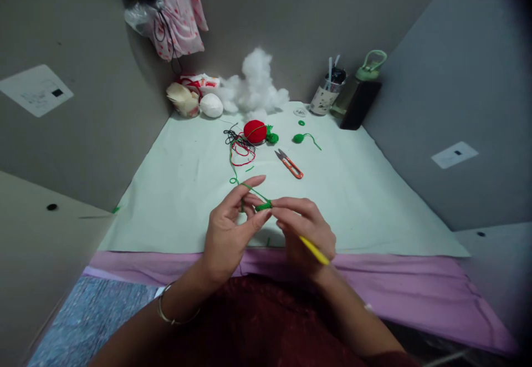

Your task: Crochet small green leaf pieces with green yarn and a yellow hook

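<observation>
Between thumb and fingers, my left hand (230,223) pinches a small green crochet piece (263,206), its index finger raised with green yarn (256,192) running over it. My right hand (307,231) is closed round a crochet hook with a yellow handle (315,250); the hook's tip is at the green piece, hidden by fingers. Beyond the hands lie a red yarn ball (255,132), a tangle of black yarn (238,138) and loose red yarn (242,156). Orange-handled thread snips (290,164) rest on the table with their blades apart.
A small green crocheted ball with a tail (298,138) lies right of the red ball. White stuffing (260,81) is heaped at the back. A cup of pens (325,98) and a bottle (361,98) stand back right. Grey partitions (432,95) enclose the pale tablecloth (353,200).
</observation>
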The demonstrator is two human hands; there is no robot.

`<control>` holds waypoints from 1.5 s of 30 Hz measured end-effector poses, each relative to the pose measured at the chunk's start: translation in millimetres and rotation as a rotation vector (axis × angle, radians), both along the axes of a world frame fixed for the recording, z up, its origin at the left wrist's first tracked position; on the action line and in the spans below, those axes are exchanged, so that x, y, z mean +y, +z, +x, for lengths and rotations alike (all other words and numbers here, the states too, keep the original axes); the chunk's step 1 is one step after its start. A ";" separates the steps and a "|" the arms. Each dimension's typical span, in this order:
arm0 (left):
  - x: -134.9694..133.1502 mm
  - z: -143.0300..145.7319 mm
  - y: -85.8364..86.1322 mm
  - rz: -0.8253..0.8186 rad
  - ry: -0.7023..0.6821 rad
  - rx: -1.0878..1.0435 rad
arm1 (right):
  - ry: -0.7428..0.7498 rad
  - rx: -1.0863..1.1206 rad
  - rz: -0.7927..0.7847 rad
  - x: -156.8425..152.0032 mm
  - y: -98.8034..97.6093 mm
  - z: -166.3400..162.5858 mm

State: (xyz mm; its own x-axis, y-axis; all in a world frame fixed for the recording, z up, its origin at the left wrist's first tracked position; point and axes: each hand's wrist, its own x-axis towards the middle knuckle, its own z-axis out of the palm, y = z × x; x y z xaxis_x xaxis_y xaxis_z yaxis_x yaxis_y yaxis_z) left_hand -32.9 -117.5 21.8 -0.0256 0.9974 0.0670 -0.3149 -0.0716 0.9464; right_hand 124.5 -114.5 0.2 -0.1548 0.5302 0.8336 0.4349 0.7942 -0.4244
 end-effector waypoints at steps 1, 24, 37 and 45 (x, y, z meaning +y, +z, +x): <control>1.1 -0.5 0.8 -0.074 -0.063 -0.093 | -0.041 -0.052 0.039 -0.3 -2.8 0.0; 10.6 -2.4 -3.9 -0.304 -0.275 -0.394 | -0.054 0.059 -0.076 -1.3 5.6 -2.1; 4.7 -2.3 -11.3 -0.070 -0.189 -0.127 | 0.265 0.600 -0.635 10.9 8.6 -0.8; 5.3 -4.3 -13.8 -0.058 -0.206 -0.100 | 0.299 0.586 -0.673 13.4 5.5 2.2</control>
